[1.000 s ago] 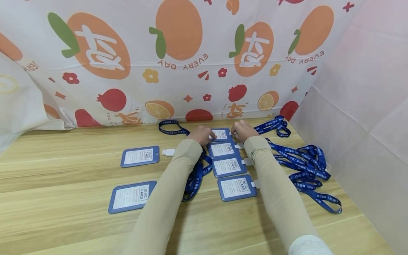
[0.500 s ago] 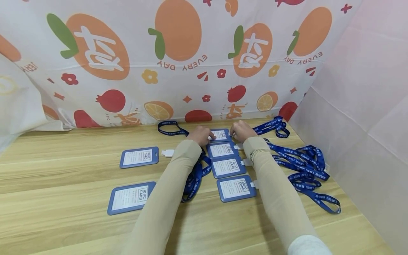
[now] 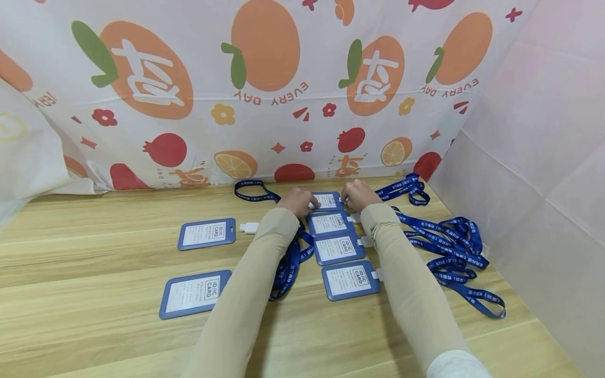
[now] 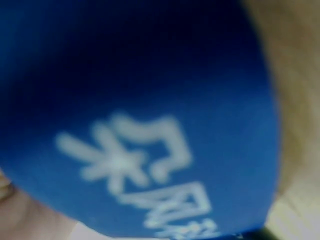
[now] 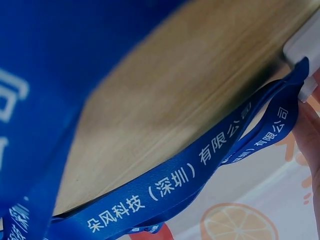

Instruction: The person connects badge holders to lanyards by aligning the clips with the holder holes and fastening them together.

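Note:
At the far end of a column of blue ID card holders, my left hand (image 3: 295,201) holds the left end of the farthest card holder (image 3: 329,200), thumb on its face. My right hand (image 3: 359,194) pinches at that holder's slotted right end, its fingertips partly hidden. Close to the right fingers, the right wrist view shows a white lanyard clip (image 5: 304,47) with a blue printed lanyard (image 5: 165,185) running from it. A blue lanyard strap (image 4: 225,135) fills most of the left wrist view and hides the left fingers' work.
Nearer in the column lie three more card holders (image 3: 351,280) with white clips. Their lanyards (image 3: 454,236) spread to the right. Left of the arms are two loose card holders (image 3: 206,234), a white clip (image 3: 249,228) and bunched lanyards (image 3: 285,270). A printed curtain (image 3: 198,105) hangs behind.

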A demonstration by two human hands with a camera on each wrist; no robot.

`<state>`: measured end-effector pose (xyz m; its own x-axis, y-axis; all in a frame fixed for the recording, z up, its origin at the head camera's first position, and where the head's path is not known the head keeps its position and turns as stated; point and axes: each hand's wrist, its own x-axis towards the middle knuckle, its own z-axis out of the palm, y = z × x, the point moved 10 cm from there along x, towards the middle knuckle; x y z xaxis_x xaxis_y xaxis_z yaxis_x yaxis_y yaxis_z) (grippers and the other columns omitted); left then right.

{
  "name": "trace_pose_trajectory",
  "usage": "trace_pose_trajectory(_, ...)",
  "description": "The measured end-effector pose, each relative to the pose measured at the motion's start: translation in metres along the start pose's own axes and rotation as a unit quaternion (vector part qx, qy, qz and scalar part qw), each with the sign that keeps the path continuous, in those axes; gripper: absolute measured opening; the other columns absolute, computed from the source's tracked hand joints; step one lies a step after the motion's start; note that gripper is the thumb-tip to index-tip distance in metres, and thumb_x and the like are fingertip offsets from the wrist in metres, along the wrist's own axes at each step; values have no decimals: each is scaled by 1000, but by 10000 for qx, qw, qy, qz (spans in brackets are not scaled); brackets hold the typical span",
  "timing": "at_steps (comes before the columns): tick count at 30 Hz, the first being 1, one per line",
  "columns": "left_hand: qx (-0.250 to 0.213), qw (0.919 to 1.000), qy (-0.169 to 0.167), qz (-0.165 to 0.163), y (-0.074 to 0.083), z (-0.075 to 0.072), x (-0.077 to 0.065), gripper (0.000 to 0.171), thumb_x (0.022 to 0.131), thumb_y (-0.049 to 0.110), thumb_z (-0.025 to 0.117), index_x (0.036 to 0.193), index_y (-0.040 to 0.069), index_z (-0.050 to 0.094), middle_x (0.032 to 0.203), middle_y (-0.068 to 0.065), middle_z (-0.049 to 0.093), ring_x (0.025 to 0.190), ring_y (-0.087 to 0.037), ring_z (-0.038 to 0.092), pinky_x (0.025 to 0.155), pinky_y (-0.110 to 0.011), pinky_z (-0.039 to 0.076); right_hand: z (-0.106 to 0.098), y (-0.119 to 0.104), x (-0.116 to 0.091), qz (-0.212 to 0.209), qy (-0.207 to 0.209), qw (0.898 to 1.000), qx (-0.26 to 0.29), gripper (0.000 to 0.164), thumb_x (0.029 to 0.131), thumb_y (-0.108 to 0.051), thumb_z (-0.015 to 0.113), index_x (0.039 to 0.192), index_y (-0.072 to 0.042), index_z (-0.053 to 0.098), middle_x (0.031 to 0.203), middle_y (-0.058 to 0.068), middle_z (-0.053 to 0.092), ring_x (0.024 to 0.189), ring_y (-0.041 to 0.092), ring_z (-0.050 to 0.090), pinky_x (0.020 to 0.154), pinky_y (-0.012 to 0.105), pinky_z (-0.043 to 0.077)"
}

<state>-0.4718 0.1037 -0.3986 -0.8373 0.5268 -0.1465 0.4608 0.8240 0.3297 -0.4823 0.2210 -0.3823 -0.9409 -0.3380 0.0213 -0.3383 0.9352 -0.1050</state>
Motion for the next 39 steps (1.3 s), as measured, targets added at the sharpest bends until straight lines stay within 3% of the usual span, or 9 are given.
trace_pose_trajectory(18, -11, 10000, 6, 40, 0, 1, 3, 34, 100, 4, 63, 131, 15, 71, 145, -9, 57, 126, -26, 51, 108, -40, 43, 0, -2, 1, -130, 25, 9999, 55, 21, 89, 9, 69, 104, -1, 79, 111, 14, 74, 105, 30, 69, 94, 40, 54)
trace_pose_trajectory(26, 15, 10000, 32, 12, 0, 1, 4, 34, 100, 3, 63, 130, 15, 71, 143, -9, 58, 125, -26, 52, 108, -40, 42, 0, -2, 2, 41, -35, 10000, 62, 23, 89, 11, 69, 105, -1, 79, 110, 14, 74, 103, 29, 69, 94, 40, 55)
trace_pose_trajectory(33, 76, 9998, -15, -202, -1, 1, 1, 35, 100, 3, 61, 131, 16, 70, 143, -10, 58, 128, -26, 52, 106, -42, 45, 0, -5, 0, 70, 145, 9998, 92, 22, 89, 11, 68, 103, -1, 80, 109, 15, 74, 103, 29, 69, 93, 39, 55)
trace_pose_trajectory(39, 137, 9998, 47, -126, 2, 0, -2, 34, 101, 2, 60, 131, 15, 71, 142, -10, 59, 123, -26, 54, 107, -41, 45, 1, -4, -1, 182, 142, 9997, 0, 20, 90, 9, 69, 104, -1, 79, 108, 15, 74, 102, 29, 70, 92, 38, 55)
